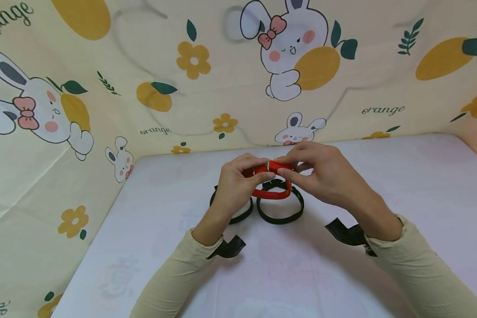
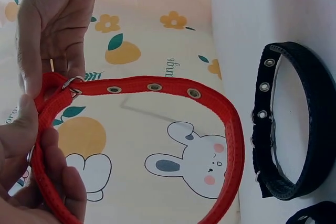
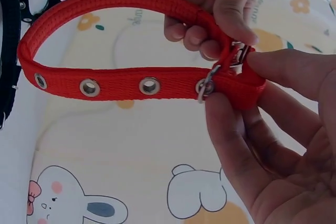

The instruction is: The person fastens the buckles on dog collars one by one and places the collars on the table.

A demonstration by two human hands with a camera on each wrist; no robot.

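Observation:
Both hands hold a red dog collar [image 1: 270,194] above the table, its loop hanging toward me. My left hand [image 1: 236,181] pinches the band beside the buckle. With thumb and fingers, my right hand [image 1: 322,176] grips the doubled strap end. In the right wrist view, the collar [image 3: 121,83] shows a row of metal eyelets, and its metal ring and buckle [image 3: 241,53] sit between the two hands. The strap forms a small fold at the buckle. From the left wrist side, the padded band [image 2: 236,129] curves round in a closed loop.
Two black collars stand on the white table [image 1: 143,265] below the hands: one [image 1: 280,220] under the red loop, the other [image 1: 241,218] partly behind the left hand. A patterned cloth [image 1: 206,101] covers the wall behind. Black straps [image 1: 346,233] hang at both wrists.

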